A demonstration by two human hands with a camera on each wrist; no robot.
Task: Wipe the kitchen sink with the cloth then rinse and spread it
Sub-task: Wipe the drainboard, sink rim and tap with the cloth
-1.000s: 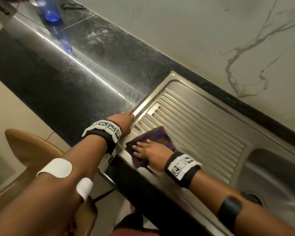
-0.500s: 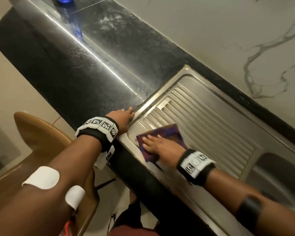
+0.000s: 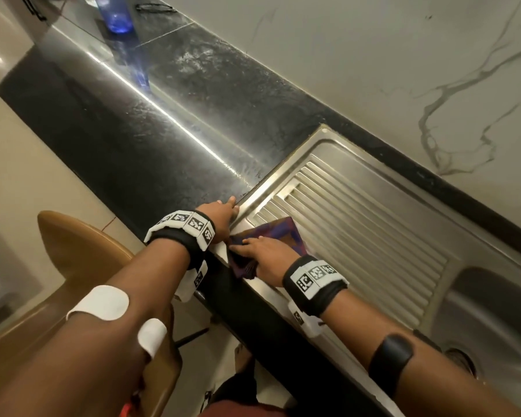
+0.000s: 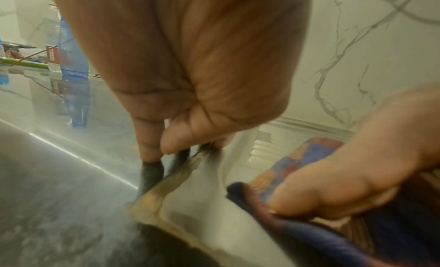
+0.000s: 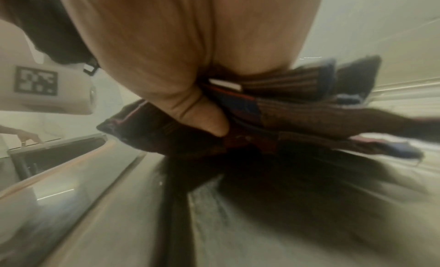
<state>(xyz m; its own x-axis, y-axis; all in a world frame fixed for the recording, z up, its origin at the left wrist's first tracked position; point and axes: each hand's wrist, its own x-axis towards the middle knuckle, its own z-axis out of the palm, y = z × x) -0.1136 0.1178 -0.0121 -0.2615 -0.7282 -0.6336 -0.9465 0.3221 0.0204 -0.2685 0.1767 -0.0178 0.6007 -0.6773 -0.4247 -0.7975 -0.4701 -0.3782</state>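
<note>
A folded purple-and-blue checked cloth [image 3: 278, 233] lies on the front left corner of the steel sink's ribbed drainboard [image 3: 358, 221]. My right hand [image 3: 262, 251] presses flat on it with straight fingers, and the thumb lies at its near edge. The left wrist view shows the cloth [image 4: 297, 158] under that right hand [image 4: 357, 158]. In the blurred right wrist view the cloth [image 5: 309, 116] is bunched under the palm. My left hand [image 3: 223, 209] rests beside the sink's left rim, its fingers [image 4: 147, 148] straight on the black counter. The basin [image 3: 494, 311] is at the right.
A black stone countertop [image 3: 163, 130] runs left of the sink, with a blue bottle [image 3: 115, 13] at its far end. A marble wall [image 3: 373, 55] backs the counter. A brown chair [image 3: 73, 251] stands below the counter's front edge.
My right hand has slid the cloth back left toward the drainboard's front corner, close to my left wrist. The left hand has stayed by the sink rim.
</note>
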